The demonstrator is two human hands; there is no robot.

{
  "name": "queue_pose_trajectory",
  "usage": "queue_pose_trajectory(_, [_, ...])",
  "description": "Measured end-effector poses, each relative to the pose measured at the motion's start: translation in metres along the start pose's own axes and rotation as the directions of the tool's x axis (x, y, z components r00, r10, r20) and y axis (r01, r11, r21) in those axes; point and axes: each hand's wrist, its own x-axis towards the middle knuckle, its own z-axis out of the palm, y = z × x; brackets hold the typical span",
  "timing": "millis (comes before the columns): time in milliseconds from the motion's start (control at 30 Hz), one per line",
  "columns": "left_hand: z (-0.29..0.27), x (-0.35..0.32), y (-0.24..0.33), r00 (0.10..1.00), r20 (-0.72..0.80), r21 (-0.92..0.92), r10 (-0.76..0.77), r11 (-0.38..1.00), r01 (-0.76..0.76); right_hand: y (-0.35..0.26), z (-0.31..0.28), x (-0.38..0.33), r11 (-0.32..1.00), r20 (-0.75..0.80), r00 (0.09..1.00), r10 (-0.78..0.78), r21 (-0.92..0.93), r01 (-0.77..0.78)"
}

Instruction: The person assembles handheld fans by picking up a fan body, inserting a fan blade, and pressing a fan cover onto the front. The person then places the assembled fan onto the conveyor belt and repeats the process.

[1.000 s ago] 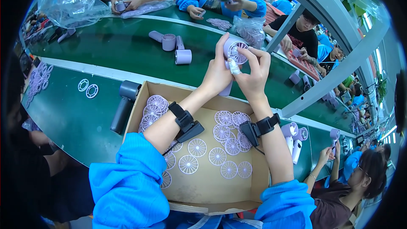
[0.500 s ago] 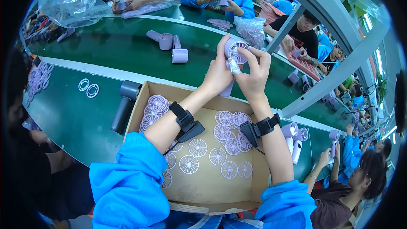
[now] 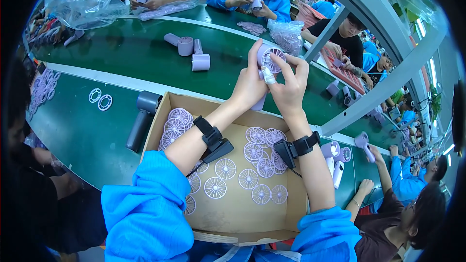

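Handheld fan [image 3: 268, 63], lilac, sat raised above the cardboard box [image 3: 296, 199] of grilles; my left hand [image 3: 250, 85] clasped its body while my right hand [image 3: 290, 87] pressed the front grille. Seating appeared underway; even pressure seemed required next.

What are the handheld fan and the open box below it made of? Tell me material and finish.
Handheld fan: looks like moulded plastic, matte pale lilac, smooth with thin grille spokes; both the left hand and right hand hold it.
Box: seems plain brown cardboard, dull, with folded flaps and raw edges.
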Motion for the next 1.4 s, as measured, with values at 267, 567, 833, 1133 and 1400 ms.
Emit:
queue_pose_trajectory(267, [-0.002,0.0,0.002,1.0,0.012,-0.009,-0.027,1.0,0.027,0.0,0.002,-0.001,1.0,0.004,1.0,-0.005,-0.006,0.005])
queue_pose_trajectory(567, [-0.004,0.0,0.006,0.992,0.064,-0.042,-0.11,0.993,0.112,0.004,0.002,-0.003,1.0,0.026,1.0,-0.016,0.019,0.015])
queue_pose_trajectory(833, [-0.004,0.0,0.003,0.992,0.061,-0.023,-0.111,0.993,0.113,0.008,0.003,-0.004,0.996,0.055,0.996,-0.067,-0.062,0.071])
queue_pose_trajectory(1133, [-0.01,0.004,-0.001,0.982,0.186,-0.476,-0.038,0.871,0.124,0.0,0.013,-0.008,0.307,0.4,0.779,0.482,0.756,-0.578])
queue_pose_trajectory(1400, [-0.019,0.004,0.006,0.925,0.317,-0.499,-0.207,0.793,0.349,0.012,0.016,-0.009,0.104,0.586,0.667,0.459,0.711,-0.696])
